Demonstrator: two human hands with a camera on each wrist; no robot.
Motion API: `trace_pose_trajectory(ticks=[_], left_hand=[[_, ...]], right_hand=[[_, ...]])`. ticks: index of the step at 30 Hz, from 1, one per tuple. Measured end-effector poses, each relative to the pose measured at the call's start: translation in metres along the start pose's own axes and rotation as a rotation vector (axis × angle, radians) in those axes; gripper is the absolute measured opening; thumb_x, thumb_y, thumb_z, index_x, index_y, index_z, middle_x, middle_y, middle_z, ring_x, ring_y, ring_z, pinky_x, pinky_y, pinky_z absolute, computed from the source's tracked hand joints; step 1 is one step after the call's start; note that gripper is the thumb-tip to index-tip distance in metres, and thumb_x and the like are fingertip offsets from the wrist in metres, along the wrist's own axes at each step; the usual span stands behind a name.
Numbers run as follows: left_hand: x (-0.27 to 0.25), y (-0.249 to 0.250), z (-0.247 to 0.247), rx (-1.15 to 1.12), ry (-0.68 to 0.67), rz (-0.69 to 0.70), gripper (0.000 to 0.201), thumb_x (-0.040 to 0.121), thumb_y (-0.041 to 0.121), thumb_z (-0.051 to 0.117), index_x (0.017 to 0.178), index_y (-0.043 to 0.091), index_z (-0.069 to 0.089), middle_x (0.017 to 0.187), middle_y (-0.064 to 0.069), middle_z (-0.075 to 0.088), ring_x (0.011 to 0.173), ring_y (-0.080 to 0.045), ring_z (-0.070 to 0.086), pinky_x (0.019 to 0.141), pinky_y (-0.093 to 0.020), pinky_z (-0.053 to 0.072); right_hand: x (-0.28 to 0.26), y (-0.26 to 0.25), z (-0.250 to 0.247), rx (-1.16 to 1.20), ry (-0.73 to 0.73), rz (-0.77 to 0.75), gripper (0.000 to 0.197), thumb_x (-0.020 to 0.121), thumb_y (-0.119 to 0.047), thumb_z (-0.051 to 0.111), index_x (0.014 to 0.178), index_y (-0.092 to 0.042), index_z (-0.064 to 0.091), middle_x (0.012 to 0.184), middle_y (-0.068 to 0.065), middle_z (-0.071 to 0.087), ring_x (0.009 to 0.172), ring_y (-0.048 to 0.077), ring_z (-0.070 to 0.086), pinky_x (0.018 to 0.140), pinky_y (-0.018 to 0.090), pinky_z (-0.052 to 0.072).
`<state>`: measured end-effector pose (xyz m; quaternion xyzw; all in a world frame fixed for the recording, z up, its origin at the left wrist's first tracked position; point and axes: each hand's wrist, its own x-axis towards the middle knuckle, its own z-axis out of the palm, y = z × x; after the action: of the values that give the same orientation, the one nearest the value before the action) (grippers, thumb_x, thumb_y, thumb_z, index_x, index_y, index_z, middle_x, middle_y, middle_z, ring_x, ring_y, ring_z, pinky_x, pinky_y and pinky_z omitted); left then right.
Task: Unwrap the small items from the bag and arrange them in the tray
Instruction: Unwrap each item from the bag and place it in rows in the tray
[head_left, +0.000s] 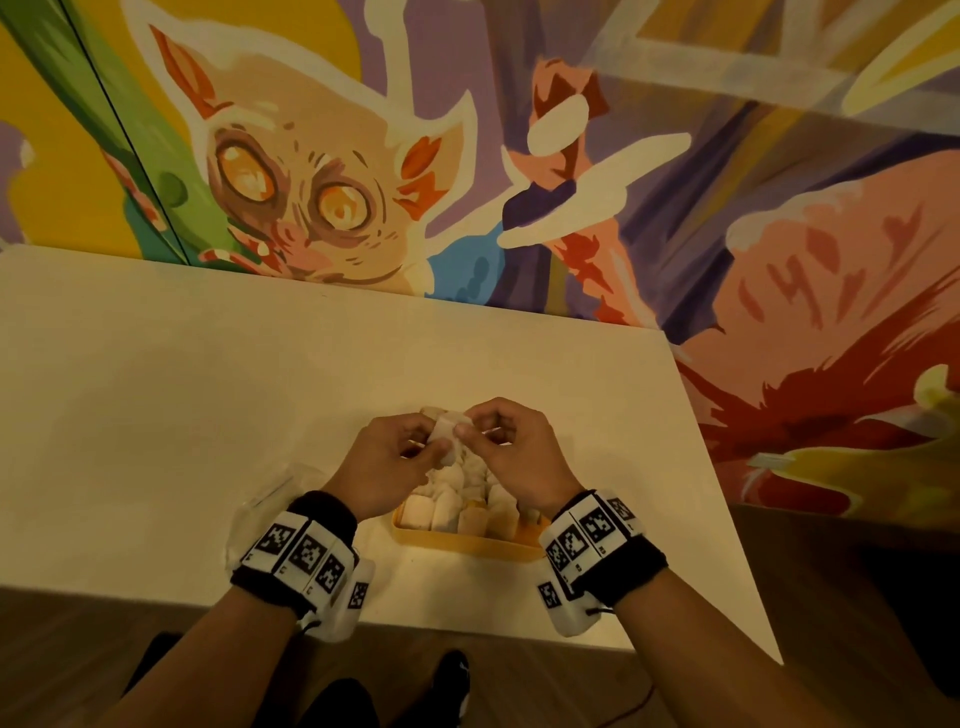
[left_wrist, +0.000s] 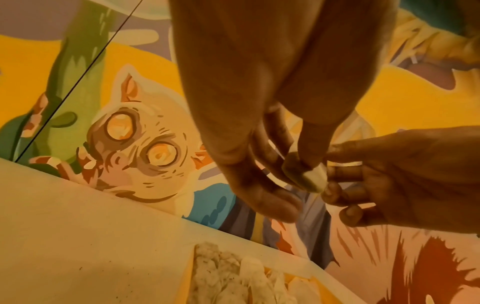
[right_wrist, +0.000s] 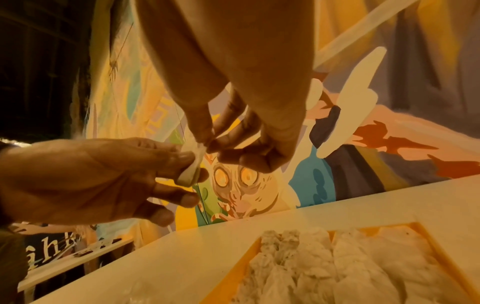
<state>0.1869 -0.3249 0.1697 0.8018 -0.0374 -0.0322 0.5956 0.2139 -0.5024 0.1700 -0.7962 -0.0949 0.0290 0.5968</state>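
Now both hands pinch one small pale wrapped item (head_left: 448, 429) above the yellow plastic tray (head_left: 467, 543): left hand (head_left: 387, 457) grips its body, right hand (head_left: 511, 451) its wrapper. Best to peel gently, over the tray.

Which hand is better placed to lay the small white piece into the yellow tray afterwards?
Probably the left hand: it grips the small white piece, while the right hand only pinches its wrapper, above the yellow tray.

A cream-white desk (head_left: 208, 415) stands against a wall covered by a bright mural (head_left: 675, 182) of a wide-eyed, cat-like creature (head_left: 311, 208) among yellow, green, purple and red shapes. Dark wood-look floor (head_left: 857, 597) shows beside it under warm light.
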Motion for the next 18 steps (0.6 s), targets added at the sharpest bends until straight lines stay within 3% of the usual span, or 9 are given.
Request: trace_pose_trajectory(ticks=[2, 5, 11, 15, 18], left_hand=[[-0.0008, 0.0003, 0.0022, 0.007, -0.022, 0.000, 0.007, 0.091, 0.018, 0.066, 0.088, 0.015, 0.072, 0.079, -0.003, 0.071, 0.074, -0.026, 0.068, 0.060, -0.045, 0.060], [-0.0016, 0.0050, 0.0042, -0.012, -0.032, -0.018, 0.005, 0.091, 0.018, 0.066, 0.090, 0.015, 0.070, 0.084, -0.004, 0.070, 0.076, -0.027, 0.068, 0.059, -0.046, 0.060], [-0.0018, 0.0070, 0.0056, 0.054, -0.062, -0.036, 0.006, 0.094, 0.016, 0.061, 0.091, 0.019, 0.066, 0.087, -0.005, 0.068, 0.065, -0.025, 0.069, 0.052, -0.038, 0.055], [-0.0006, 0.0045, 0.0047, 0.104, -0.070, -0.047, 0.005, 0.092, 0.016, 0.062, 0.089, 0.016, 0.066, 0.087, -0.004, 0.067, 0.065, -0.022, 0.069, 0.050, -0.037, 0.055], [0.0006, 0.0021, 0.0036, 0.088, -0.046, -0.032, 0.006, 0.091, 0.016, 0.064, 0.087, 0.014, 0.068, 0.083, -0.005, 0.068, 0.064, -0.021, 0.069, 0.051, -0.036, 0.056]], right_hand=[[-0.0002, 0.0000, -0.0016, -0.023, -0.055, -0.012, 0.017, 0.081, -0.026, 0.077, 0.097, -0.024, 0.072, 0.087, -0.005, 0.067, 0.078, 0.010, 0.064, 0.076, 0.031, 0.057], [0.0013, -0.0002, -0.0015, -0.079, -0.045, -0.030, 0.009, 0.083, -0.024, 0.075, 0.091, -0.020, 0.074, 0.085, -0.001, 0.072, 0.078, 0.016, 0.067, 0.077, 0.036, 0.057], [0.0029, -0.0034, -0.0018, -0.031, -0.016, -0.015, 0.003, 0.082, -0.023, 0.076, 0.083, -0.021, 0.075, 0.078, -0.001, 0.072, 0.070, 0.008, 0.064, 0.071, 0.025, 0.054], [0.0041, 0.0007, -0.0028, -0.038, 0.000, 0.021, 0.004, 0.082, -0.027, 0.076, 0.084, -0.025, 0.074, 0.077, -0.002, 0.072, 0.071, 0.012, 0.066, 0.074, 0.034, 0.057], [0.0031, 0.0025, -0.0023, -0.022, -0.086, 0.007, 0.011, 0.080, -0.028, 0.077, 0.090, -0.023, 0.073, 0.085, 0.005, 0.070, 0.077, 0.015, 0.067, 0.076, 0.036, 0.057]])
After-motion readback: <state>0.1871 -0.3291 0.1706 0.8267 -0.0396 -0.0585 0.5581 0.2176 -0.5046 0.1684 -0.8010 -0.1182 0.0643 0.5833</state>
